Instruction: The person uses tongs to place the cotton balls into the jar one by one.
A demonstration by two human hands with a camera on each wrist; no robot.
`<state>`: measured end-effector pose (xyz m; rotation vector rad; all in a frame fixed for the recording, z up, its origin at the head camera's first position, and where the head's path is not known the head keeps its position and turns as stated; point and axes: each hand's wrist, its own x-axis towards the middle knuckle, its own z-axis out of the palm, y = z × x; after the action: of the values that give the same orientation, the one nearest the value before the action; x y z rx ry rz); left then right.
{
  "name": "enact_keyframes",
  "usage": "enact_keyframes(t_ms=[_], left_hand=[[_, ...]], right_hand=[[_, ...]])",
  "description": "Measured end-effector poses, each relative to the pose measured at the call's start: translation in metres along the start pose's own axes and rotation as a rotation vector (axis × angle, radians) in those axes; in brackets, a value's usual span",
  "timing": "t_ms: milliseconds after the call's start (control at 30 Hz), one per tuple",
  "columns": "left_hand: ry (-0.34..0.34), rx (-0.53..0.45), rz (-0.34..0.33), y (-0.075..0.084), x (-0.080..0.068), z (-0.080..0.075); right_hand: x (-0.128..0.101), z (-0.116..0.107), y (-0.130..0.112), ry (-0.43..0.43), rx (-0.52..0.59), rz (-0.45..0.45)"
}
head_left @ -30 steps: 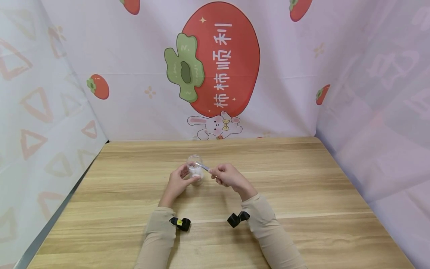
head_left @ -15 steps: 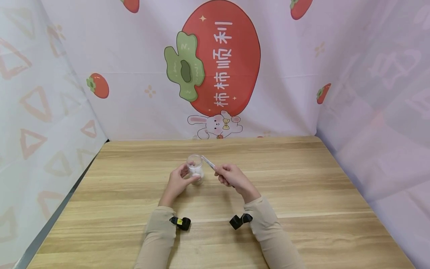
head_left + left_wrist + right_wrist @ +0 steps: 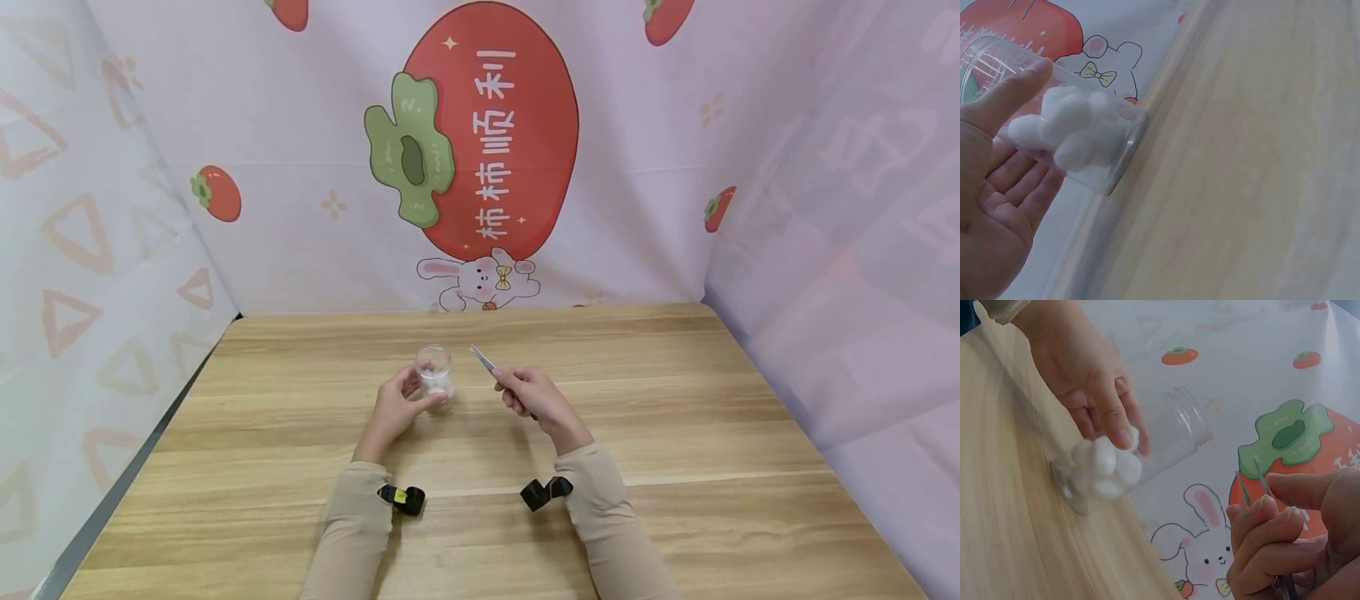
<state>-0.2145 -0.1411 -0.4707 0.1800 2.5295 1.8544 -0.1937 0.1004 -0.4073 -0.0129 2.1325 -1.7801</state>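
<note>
Wooden table (image 3: 675, 467), light plank grain, bare across most of its top. Printed cloth backdrop (image 3: 637, 150) hangs behind it with a big red persimmon and a small rabbit; more pale printed cloth closes in both sides, so I sit in a three-walled booth. A dark gap shows along the table's left edge by the cloth.

My left hand (image 3: 396, 411) grips a small clear jar (image 3: 436, 379), thumb on one side, fingers curled round the other. Jar stands on the table a little left of centre, well short of the back edge. In the left wrist view the jar (image 3: 1079, 134) holds white cotton balls (image 3: 1075, 131) packed at its bottom; its mouth is open, no lid on it. The right wrist view shows the same balls (image 3: 1105, 467) low inside.

My right hand (image 3: 534, 397) pinches thin metal tweezers (image 3: 483, 360) between thumb and fingers, tips pointing up and left toward the jar, just beside its mouth but apart from it, outside the jar. The tweezers (image 3: 1252, 481) have tips slightly apart with nothing between them.

Black wrist cameras sit on both sleeves near the front of the table. Nothing stands between tweezers and jar. Wide bare wood to the right, left and front; back edge meets the backdrop.
</note>
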Motion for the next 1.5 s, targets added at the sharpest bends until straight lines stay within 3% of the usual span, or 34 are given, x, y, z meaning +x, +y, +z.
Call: enact_keyframes(t_ms=[467,933,1200,1500], left_hand=[[-0.003,0.000,-0.016,0.000,-0.001,0.001],[-0.003,-0.010,-0.009,-0.001,0.001,-0.001],[-0.004,-0.006,-0.014,-0.002,0.001,-0.001],[0.001,-0.010,-0.012,-0.001,0.000,0.000]], right_hand=[[0.001,-0.020,0.010,0.023,0.030,0.022],[0.015,-0.028,0.029,0.056,0.145,0.030],[0.021,-0.028,0.041,0.104,0.332,0.141],[0.024,-0.033,0.048,0.176,0.371,0.201]])
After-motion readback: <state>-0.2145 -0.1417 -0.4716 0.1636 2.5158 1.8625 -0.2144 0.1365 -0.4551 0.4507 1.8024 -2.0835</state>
